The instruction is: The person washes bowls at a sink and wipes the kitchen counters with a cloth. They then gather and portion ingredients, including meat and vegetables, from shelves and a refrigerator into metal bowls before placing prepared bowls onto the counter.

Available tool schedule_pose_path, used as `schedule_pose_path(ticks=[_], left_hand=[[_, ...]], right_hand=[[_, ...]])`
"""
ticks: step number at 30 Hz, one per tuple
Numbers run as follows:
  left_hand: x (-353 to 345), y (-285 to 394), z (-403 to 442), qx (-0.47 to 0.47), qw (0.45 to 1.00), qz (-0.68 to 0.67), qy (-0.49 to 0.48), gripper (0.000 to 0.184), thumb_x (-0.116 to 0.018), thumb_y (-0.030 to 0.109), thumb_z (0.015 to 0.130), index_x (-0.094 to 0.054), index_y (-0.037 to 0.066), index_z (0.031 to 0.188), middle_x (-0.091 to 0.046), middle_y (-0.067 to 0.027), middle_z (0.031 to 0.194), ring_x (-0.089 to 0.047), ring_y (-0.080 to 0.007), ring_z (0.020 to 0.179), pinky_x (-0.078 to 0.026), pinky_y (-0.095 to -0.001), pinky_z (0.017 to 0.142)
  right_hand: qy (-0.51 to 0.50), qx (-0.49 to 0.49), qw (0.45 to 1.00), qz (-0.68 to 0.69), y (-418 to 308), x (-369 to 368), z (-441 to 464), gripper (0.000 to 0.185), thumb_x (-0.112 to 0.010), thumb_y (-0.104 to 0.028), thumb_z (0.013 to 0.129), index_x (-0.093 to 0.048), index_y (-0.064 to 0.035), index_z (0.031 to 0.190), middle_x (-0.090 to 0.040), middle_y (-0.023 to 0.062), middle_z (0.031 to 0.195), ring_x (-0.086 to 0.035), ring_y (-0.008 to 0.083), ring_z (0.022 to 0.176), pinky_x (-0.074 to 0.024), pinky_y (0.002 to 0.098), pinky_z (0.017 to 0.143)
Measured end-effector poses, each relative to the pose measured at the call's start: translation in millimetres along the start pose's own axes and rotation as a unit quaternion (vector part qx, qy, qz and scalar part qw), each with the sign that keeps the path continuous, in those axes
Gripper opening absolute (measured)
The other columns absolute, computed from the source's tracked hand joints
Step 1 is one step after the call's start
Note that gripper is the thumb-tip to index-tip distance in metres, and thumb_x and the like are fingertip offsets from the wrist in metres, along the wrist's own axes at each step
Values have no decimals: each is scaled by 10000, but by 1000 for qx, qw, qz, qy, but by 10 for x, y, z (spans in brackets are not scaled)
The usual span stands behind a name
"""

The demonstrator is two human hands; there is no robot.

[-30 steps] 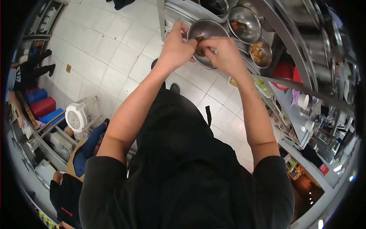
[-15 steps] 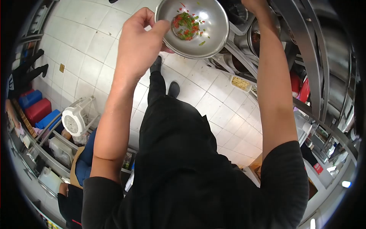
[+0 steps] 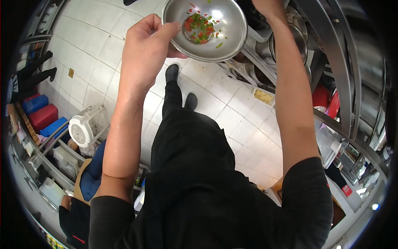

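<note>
Above the tiled floor (image 3: 211, 85), the steel bowl (image 3: 233, 35) is pinched at its rim by the left hand (image 3: 146, 45), chopped red and green pieces (image 3: 201, 28) already inside, any remaining addition indeterminable; right hand (image 3: 268, 7) at upper frame edge, fingers cut off, grip unclear.

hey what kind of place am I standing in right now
Probably a restaurant kitchen: your left hand holds a metal bowl of chopped red and green bits, pale shredded food sits nearby, and the floor is white tile.
</note>
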State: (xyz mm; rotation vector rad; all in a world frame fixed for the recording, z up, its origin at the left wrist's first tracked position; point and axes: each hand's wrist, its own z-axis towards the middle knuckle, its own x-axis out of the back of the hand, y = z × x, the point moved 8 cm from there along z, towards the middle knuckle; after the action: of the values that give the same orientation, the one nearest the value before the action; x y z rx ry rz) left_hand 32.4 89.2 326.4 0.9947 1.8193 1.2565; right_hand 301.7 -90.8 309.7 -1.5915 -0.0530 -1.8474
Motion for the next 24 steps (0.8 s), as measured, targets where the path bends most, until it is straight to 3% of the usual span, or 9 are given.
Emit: schedule_pose_path(ticks=[2,3,5,11,15,17,20,22,24], left_hand=[[-8,28,4,-11,1000,1,3,248,-630,125,945,-497,72,742,-635,-74,731,-683,-156,645,-635,-328,625],[-14,45,16,-17,1000,2,4,246,-628,126,946,-502,65,744,-634,-76,732,-683,-160,646,-635,-327,627],[-28,69,79,-19,1000,18,9,246,-627,127,947,-506,55,744,-639,-88,745,-684,-165,653,-636,-328,636],[-284,190,342,-11,1000,8,20,224,-649,191,933,-617,-26,890,-671,-155,803,-686,-231,638,-612,-333,613],[-520,603,377,-27,997,72,-2,291,-596,139,926,-611,-150,896,-663,-220,826,-704,-276,682,-612,-322,605],[-638,585,499,-22,991,132,-22,292,-575,129,928,-609,-159,894,-660,-221,825,-707,-270,692,-605,-327,603],[-697,414,799,-21,999,26,28,305,-557,141,923,-619,-154,874,-662,-225,811,-708,-274,675,-591,-357,609],[-732,342,982,-39,995,88,2,334,-556,164,912,-631,-160,888,-672,-252,828,-719,-298,682,-584,-376,617],[-709,467,851,-24,995,93,17,340,-556,160,908,-630,-172,891,-675,-271,844,-724,-312,694,-585,-380,615]], right_hand=[[-60,-215,942,250,355,-173,-56,150,-582,-137,874,-671,-40,803,-618,84,632,-567,187,513,-448,352,474],[-59,-213,942,251,395,-149,-43,150,-582,-137,874,-671,-40,803,-618,84,632,-567,187,513,-448,352,474],[-98,-279,843,449,505,-254,-72,140,-602,-129,898,-641,-58,784,-538,-2,598,-425,66,451,-312,227,378],[-86,-324,777,533,738,-197,-98,192,-580,-174,955,-612,-70,796,-540,4,615,-430,70,453,-304,194,381],[-17,-216,804,554,569,454,-377,254,-552,-238,980,-644,-53,832,-609,65,684,-557,168,550,-449,297,480],[-12,-210,929,303,433,738,-670,123,-648,-175,905,-710,-70,922,-656,88,749,-597,158,669,-480,300,643],[24,-60,993,100,-295,859,-1152,247,-626,-319,935,-719,-90,951,-643,89,737,-555,150,650,-489,303,696],[19,-49,995,85,-215,814,-1128,308,-651,-348,952,-726,-54,1004,-669,28,761,-581,43,726,-462,215,702],[99,-89,991,32,-55,932,-954,324,-566,-404,970,-718,-137,1073,-706,137,848,-707,233,819,-519,402,786]])
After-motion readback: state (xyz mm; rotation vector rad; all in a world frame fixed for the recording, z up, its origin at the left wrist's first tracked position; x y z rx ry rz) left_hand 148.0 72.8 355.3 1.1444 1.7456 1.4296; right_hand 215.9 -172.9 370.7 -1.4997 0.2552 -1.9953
